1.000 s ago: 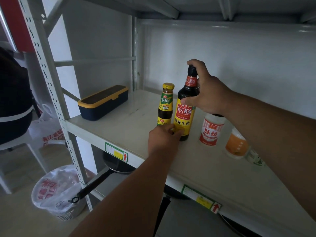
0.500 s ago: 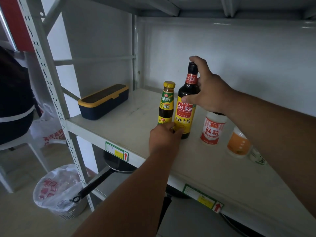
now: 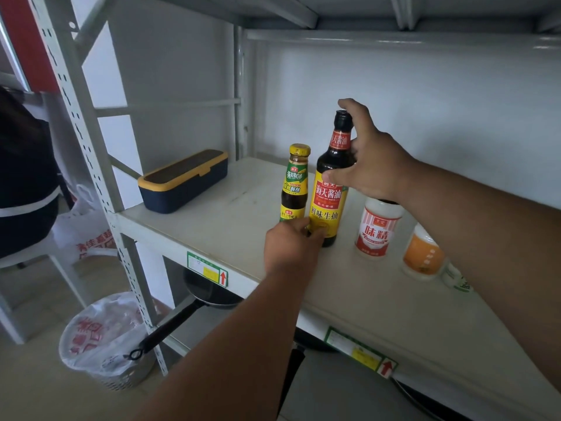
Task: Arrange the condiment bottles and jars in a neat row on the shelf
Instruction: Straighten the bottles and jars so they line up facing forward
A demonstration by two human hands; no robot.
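soy sauce bottle [image 3: 329, 189]: tall dark one with the yellow label, standing upright on the shelf [image 3: 230, 220], caught between both hands
right hand [image 3: 368, 159]: wrapped round the neck and shoulder of the soy sauce bottle, index finger hooked up by the cap, thumb pressed across the front just above the yellow label
left hand [image 3: 290, 246]: down at the bottle bases, fingers curled, fingertips pinching at the bottom of the soy sauce label; can't tell how firm the hold is
small bottle [image 3: 294, 183]: yellow cap, green label, upright, right up against the soy sauce on the side away from the right palm, base just behind the left knuckles
white jar [image 3: 376, 230]: red label, sits just under the right wrist, a little apart from the soy sauce
orange jar [image 3: 422, 253]: next along past the white jar, partly under the right forearm
navy box [image 3: 183, 180]: yellow-trimmed lid, well apart from both hands at the far end of the shelf
frying pan [image 3: 209, 294]: on the level below, handle poking out under the left forearm
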